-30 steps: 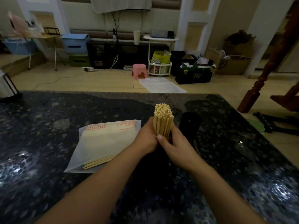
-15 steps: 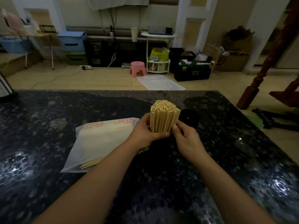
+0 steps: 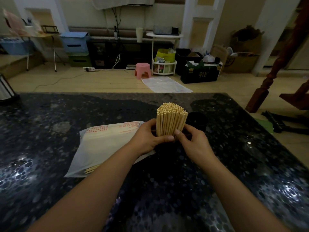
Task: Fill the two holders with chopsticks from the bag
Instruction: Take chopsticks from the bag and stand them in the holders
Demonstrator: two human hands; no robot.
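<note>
A thick bundle of pale wooden chopsticks (image 3: 170,118) stands upright in the middle of the dark table, its lower end in a dark holder mostly hidden by my hands. My left hand (image 3: 148,137) wraps the bundle from the left, thumb across its front. My right hand (image 3: 192,139) touches the bundle's lower right with its fingers. A second black holder (image 3: 198,120) stands just right of the bundle, nothing showing in it. The white plastic bag (image 3: 107,144) with red print lies flat to the left, a few chopstick tips (image 3: 91,169) poking from its near end.
The speckled black stone table (image 3: 50,131) spans the view; its far edge runs across the middle. A dark striped object (image 3: 5,91) sits at the far left edge. Beyond lie a pink stool (image 3: 142,70), boxes and a wooden post (image 3: 267,81) at right.
The bundle has fanned wider and sits lower than a second ago. My right hand has loosened from a full grasp to fingertips on the lower right side.
</note>
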